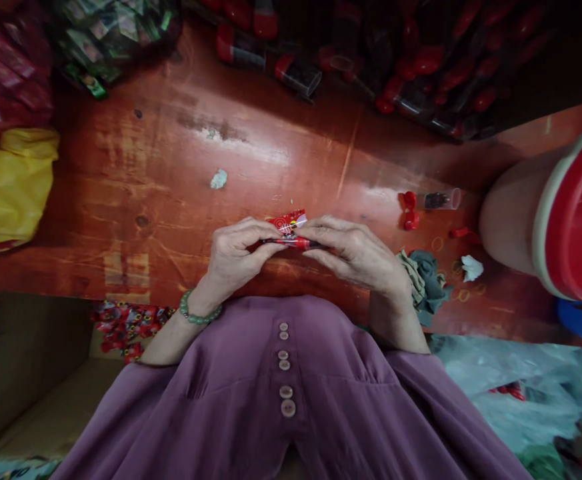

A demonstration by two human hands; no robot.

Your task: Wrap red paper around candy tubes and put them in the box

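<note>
My left hand (233, 257) and my right hand (353, 253) meet over the front edge of a red-brown wooden table (171, 167). Between their fingertips they pinch a thin red tube (295, 243) lying sideways. A small red printed label (287, 221) sticks up just above the tube, between the thumbs. A green bead bracelet (198, 313) circles my left wrist. Which hand holds the label I cannot tell.
A small clear tube with red caps (428, 203) lies to the right, beside a crumpled cloth (423, 280) and rubber bands. A big jar with a red lid (561, 213) lies far right. A yellow bag (11, 187) sits left; capped tubes (421, 60) pile at the back. A box of red packets (131, 327) stands below left.
</note>
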